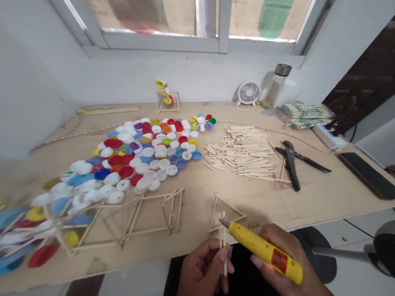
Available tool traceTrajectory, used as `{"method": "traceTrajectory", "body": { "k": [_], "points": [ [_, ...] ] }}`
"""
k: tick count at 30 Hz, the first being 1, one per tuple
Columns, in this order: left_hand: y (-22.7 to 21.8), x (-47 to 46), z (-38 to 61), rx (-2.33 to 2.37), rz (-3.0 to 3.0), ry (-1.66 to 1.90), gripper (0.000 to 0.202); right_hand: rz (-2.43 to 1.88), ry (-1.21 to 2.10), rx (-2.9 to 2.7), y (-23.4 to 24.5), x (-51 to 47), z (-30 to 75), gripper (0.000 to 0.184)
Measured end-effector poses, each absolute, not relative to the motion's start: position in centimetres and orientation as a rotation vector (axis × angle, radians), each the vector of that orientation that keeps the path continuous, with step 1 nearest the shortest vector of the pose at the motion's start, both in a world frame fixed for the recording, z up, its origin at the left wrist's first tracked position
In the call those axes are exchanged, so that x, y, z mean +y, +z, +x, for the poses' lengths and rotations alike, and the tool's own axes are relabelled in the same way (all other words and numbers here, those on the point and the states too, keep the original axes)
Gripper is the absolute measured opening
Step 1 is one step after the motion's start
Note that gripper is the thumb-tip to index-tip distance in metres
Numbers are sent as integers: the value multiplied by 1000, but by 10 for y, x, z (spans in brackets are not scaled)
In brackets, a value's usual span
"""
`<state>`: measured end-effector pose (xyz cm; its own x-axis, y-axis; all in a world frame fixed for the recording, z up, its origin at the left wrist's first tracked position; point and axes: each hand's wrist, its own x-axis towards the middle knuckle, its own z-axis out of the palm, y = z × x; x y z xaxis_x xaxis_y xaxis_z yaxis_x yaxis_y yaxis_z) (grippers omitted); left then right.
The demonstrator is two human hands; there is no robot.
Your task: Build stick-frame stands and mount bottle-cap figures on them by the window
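My left hand [202, 271] is closed in a pinch on thin wooden sticks [222, 236], held upright below the table's front edge. In my right hand [287, 268] I grip a yellow glue gun [264, 251]; its metal tip touches the top of the sticks. Just beyond them a stick triangle [226, 213] lies flat on the wooden table [322, 198]. Further left lie several glued stick frames [148, 214].
A spread of coloured bottle caps [144, 156] covers the left half of the table. A pile of loose sticks [245, 151], black pliers [291, 161], a phone [370, 174], a power strip [328, 136], a small fan [248, 92], a bottle [277, 84] and a small stick-and-cap model [167, 98] stand around.
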<state>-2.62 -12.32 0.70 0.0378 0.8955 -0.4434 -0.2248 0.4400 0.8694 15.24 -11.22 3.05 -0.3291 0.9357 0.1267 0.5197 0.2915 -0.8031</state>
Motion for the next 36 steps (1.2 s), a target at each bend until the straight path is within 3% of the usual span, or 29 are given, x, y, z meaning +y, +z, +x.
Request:
{"method": "traceTrajectory", "body": {
  "k": [36],
  "points": [
    [8, -122, -23, 1340, 661, 1028, 35, -1281, 763, -1990, 35, -108, 145, 18]
  ]
}}
